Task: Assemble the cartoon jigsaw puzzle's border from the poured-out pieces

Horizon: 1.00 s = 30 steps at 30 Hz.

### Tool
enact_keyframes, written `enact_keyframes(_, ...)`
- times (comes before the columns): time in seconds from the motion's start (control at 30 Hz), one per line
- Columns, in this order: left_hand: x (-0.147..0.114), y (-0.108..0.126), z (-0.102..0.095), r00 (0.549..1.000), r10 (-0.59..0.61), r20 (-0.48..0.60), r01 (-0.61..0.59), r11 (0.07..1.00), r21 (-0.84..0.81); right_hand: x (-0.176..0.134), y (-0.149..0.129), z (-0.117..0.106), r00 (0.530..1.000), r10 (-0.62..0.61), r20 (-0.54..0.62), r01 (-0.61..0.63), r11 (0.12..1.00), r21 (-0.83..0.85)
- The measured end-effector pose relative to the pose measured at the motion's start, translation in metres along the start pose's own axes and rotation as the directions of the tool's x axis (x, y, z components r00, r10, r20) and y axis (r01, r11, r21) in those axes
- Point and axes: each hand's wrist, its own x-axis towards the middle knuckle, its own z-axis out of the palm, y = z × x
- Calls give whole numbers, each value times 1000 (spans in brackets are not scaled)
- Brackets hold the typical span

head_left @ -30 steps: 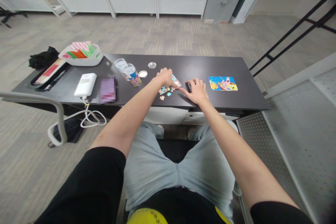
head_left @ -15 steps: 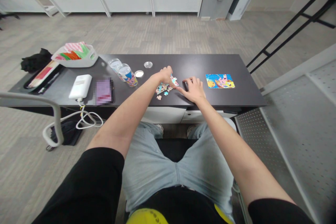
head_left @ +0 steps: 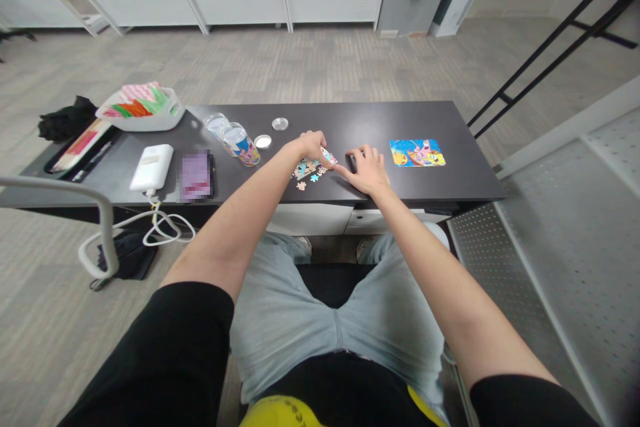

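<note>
A small pile of jigsaw pieces [head_left: 307,170] lies near the front edge of the dark table. My left hand [head_left: 312,145] reaches over the pile, fingers curled down and closed on a light jigsaw piece or small joined section [head_left: 329,156], printed with red and blue. Its fingertips are partly hidden. Just right of the pile, my right hand [head_left: 369,171] rests low over the tabletop with fingers apart, its thumb stretched to the edge of that jigsaw piece. A bright cartoon picture card [head_left: 417,153] lies flat to the right of this hand.
Left of the pile stand two clear cylinders, one with printed cartoon sides [head_left: 241,145], near a white-centred round lid [head_left: 263,141] and a clear lid [head_left: 280,124]. Farther left are a purple blurred item [head_left: 197,175], a cabled white box [head_left: 151,167] and a white basket [head_left: 143,121].
My left hand has shifted slightly; its raised finger is now bent down toward the jigsaw piece. The right hand stays nearly in place. The whole view has moved a little.
</note>
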Motion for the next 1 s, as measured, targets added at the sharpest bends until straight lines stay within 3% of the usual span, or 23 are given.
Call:
enact_keyframes(0.47, 1, -9, 3, 994, 103, -40, -104, 994, -41, 2, 6, 8, 999, -17, -35, 18, 999, 26)
enact_keyframes(0.8, -2, -25, -7, 959, 224, -173, -253, 953, -165, 1, -1, 0, 1000, 5, -14, -5, 1000, 15)
enact_keyframes(1.0, -6, -43, -9, 938, 238, -253, -296, 928, -228, 2, 0, 3, 1000, -1, -24, 2, 1000, 28)
